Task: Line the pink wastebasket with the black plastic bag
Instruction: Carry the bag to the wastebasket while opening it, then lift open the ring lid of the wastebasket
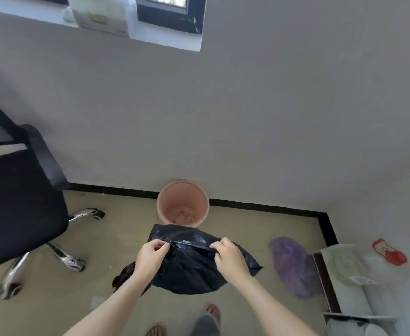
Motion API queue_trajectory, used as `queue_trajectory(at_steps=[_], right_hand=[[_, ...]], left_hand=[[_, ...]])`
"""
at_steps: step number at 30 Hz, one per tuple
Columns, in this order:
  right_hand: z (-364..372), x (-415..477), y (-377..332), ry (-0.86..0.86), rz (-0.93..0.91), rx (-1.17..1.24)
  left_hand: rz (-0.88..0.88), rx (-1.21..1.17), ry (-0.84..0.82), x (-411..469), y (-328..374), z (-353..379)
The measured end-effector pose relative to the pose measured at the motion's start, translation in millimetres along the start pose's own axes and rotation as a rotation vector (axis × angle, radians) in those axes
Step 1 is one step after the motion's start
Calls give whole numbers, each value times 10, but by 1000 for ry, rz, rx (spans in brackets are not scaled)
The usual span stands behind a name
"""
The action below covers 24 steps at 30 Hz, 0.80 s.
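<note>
The pink wastebasket [182, 202] stands on the floor against the wall, upright, with a few scraps lying on its bottom. In front of it, held in the air, is the crumpled black plastic bag [189, 260]. My left hand [151, 257] pinches the bag's upper edge on the left. My right hand [229, 257] pinches the same edge on the right. The bag hangs below both hands, apart from the basket and nearer to me.
A black office chair [17, 202] with chrome legs stands at the left. A purple plastic bag [293, 265] lies on the floor at the right, beside a low white cabinet [344, 275]. My feet [211, 314] show at the bottom.
</note>
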State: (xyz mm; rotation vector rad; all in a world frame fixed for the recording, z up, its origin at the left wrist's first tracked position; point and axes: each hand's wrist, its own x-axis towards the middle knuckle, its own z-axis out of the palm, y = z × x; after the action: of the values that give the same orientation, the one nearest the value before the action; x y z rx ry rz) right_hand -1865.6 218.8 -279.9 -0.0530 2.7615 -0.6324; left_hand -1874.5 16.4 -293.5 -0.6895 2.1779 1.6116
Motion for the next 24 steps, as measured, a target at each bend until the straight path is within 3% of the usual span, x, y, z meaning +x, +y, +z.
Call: queue_trajectory(at_steps=[7,15,20,24], right_hand=[[496,813,531,-119,-49,2],[1862,1612,1205,-178,-27,60],[2963,2169,1708,-96,-63,33],[3705,2584,2087,195,-171,-35]], left_hand=[[-129,16,92,636,-431,459],[-198,81,92,1786,-1661,978],[-157,192,199,2681,-2540,1326],[-25,202,230,3352,-3036,1629]])
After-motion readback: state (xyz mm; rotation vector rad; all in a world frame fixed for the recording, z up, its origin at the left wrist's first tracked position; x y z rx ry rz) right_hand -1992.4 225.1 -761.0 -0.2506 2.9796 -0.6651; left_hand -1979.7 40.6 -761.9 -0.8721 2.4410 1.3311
